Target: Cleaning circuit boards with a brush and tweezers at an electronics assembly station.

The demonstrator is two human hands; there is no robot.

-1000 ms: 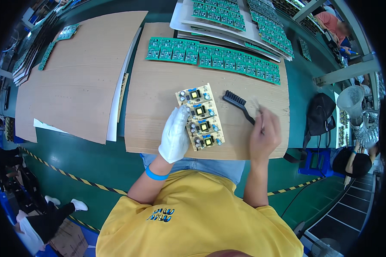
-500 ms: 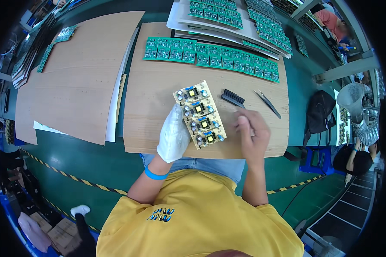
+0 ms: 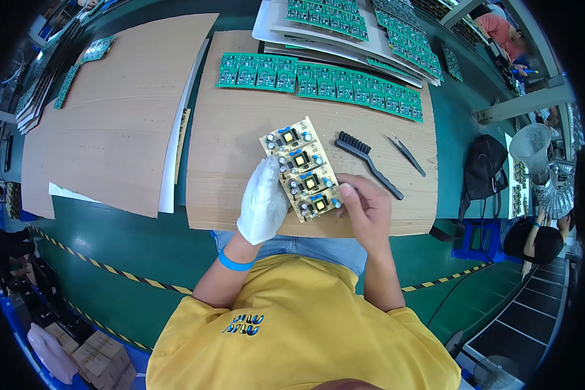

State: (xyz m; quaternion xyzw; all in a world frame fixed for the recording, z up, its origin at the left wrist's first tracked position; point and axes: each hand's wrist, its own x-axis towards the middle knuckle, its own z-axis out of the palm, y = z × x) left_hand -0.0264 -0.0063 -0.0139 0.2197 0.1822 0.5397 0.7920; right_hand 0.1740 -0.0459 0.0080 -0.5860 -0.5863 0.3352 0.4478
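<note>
A tan circuit board panel [image 3: 300, 170] with capacitors, blue parts and yellow-topped transformers is held tilted over the cardboard. My left hand [image 3: 264, 203], in a white glove, grips it along its left edge. At the lower right edge, my bare right hand [image 3: 368, 208] has thumb and fingers closed on the board's rim. To the right of the board lies a black brush [image 3: 370, 164], bristles at its far end. Metal tweezers [image 3: 406, 155] rest farther right on the same cardboard [image 3: 227, 143].
Rows of green circuit boards [image 3: 331, 84] line the cardboard's far edge, with stacked sheets of more boards [image 3: 344, 32] behind. Another cardboard sheet [image 3: 110, 117] lies at the left. A black bag [image 3: 486, 166] sits at the right by a metal post. Other people are at the right.
My right hand has moved left from over the brush handle to the board's right edge, uncovering the whole brush. The board, in my left hand, has shifted slightly away from me.
</note>
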